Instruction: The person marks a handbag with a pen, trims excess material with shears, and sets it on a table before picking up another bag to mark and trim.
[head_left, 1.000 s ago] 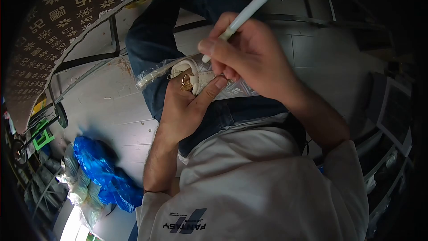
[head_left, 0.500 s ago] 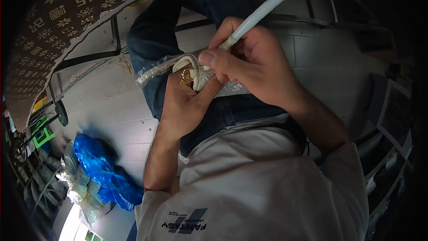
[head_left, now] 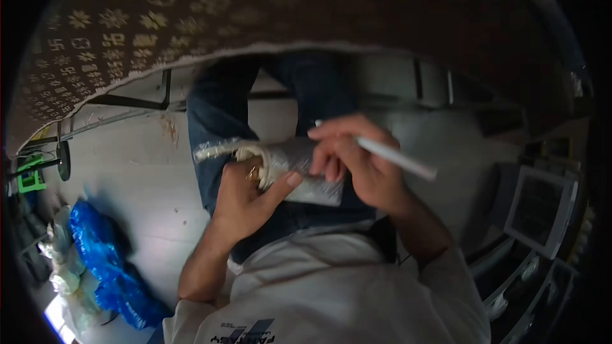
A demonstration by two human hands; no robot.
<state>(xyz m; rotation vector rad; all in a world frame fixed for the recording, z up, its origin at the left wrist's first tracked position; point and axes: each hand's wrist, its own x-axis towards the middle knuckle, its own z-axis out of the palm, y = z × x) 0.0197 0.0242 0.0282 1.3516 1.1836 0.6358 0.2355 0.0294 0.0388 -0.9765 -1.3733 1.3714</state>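
A brown patterned cloth point(head_left: 191, 13), woven with pale stars and crosses, hung across the top of the head view, its edge curving above the seated person's lap. Below it lay a pale tiled floor point(head_left: 127, 172). The person wore a white shirt point(head_left: 331, 286) and dark blue jeans point(head_left: 220, 108). A crumpled, glossy blue plastic bag point(head_left: 102, 261) sat on the floor well to the left.

Over the lap, the left hand point(head_left: 245, 194) was wrapped around a cream strap point(head_left: 264, 156), fingers underneath and thumb pressed across the top, clamping it firmly. The strap was rolled into a stubby bundle and sheathed in clear, crinkled plastic wrap point(head_left: 299, 159) whose loose end trailed left over the thigh. The right hand point(head_left: 357, 159) touched the bundle's other end with curled fingers and held a pen point(head_left: 398, 158) pinched between them, a slim, smooth white barrel pointing right and slightly down, away from the strap. A small gold ring point(head_left: 254, 172) showed at the strap's fold, just beside the left thumb. Motion blur softened finer detail.
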